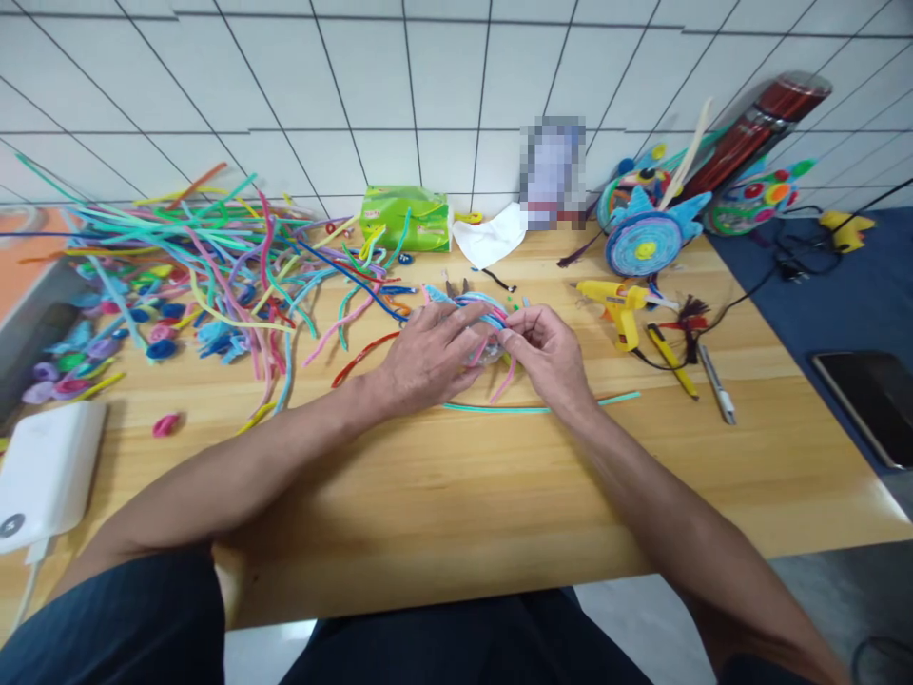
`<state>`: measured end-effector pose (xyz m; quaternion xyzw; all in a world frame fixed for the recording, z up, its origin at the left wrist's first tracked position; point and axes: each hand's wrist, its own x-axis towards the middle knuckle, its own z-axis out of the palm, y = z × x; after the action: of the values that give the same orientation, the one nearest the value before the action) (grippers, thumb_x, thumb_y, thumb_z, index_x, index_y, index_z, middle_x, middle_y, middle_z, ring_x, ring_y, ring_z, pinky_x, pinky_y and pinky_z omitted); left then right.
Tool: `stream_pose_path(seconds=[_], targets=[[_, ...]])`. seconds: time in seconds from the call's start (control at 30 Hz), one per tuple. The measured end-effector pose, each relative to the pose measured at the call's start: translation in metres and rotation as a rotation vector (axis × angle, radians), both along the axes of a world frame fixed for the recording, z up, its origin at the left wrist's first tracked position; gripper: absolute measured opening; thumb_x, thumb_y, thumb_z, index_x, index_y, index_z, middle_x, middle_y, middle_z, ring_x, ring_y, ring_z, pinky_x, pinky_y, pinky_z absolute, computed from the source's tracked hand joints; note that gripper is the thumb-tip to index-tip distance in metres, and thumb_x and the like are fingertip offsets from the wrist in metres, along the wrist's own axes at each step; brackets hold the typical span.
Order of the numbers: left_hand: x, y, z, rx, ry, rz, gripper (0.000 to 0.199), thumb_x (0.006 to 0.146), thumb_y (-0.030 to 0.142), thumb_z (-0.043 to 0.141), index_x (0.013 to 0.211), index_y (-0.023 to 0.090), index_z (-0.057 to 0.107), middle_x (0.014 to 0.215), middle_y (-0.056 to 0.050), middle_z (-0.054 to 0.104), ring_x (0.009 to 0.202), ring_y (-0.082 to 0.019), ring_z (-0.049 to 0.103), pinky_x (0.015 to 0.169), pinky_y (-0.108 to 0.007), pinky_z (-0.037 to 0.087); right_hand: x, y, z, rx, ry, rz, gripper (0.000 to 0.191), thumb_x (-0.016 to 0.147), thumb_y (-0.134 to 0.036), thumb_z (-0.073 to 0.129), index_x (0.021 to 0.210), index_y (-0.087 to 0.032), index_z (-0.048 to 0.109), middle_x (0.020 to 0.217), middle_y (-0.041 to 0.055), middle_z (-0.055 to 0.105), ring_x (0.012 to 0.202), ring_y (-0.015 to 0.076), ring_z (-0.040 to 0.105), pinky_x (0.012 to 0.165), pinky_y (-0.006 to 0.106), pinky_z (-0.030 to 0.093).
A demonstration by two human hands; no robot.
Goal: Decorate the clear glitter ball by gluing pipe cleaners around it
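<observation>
A round craft piece (488, 306) wound from blue, pink and purple pipe cleaners sits between my two hands, partly covered by them. My left hand (434, 354) bends over its left side and steadies it, fingers curved on top. At its right edge, my right hand (546, 350) pinches a pipe cleaner between thumb and fingers. A pink pipe cleaner end (503, 382) sticks out below the piece. Just in front of my hands, a long turquoise pipe cleaner (499, 409) lies on the wooden table (428, 495).
Loose pipe cleaners (178, 233) heap at the left, behind a white power bank (49, 476). A green tissue pack (405, 219) stands near the wall. Rightward are a yellow glue gun (619, 306), a cutter (672, 360), a pen (717, 384), a finished blue disc (645, 249) and a red flask (760, 133).
</observation>
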<state>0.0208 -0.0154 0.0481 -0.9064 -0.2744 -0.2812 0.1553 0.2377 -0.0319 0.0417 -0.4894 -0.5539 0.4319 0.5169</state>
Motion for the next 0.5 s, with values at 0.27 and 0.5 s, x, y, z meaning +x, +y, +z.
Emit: stream_pose_path(seconds=[0.27, 0.5], targets=[[0.0008, 0.0029, -0.0003, -0.11, 0.003, -0.007, 0.039, 0.099, 0.03, 0.066, 0.135, 0.02, 0.055, 0.152, -0.016, 0.067, 0.122, -0.032, 0.064, 0.102, -0.049, 0.051, -0.0008, -0.0063, -0.0011, 0.022, -0.006, -0.022, 0.015, 0.082, -0.035, 0.075, 0.09, -0.025, 0.066, 0.074, -0.0041, 0.063, 0.064, 0.0143, 0.057, 0.047, 0.025, 0.046], [0.0026, -0.0027, -0.0038, -0.141, -0.005, 0.051, 0.041, 0.1, 0.031, 0.069, 0.138, 0.021, 0.057, 0.154, -0.015, 0.066, 0.122, -0.033, 0.061, 0.102, -0.051, 0.048, 0.0008, 0.0001, -0.0063, 0.031, 0.025, 0.008, 0.013, 0.08, -0.031, 0.075, 0.087, -0.023, 0.066, 0.073, -0.0051, 0.064, 0.066, 0.0124, 0.056, 0.066, 0.028, 0.049]])
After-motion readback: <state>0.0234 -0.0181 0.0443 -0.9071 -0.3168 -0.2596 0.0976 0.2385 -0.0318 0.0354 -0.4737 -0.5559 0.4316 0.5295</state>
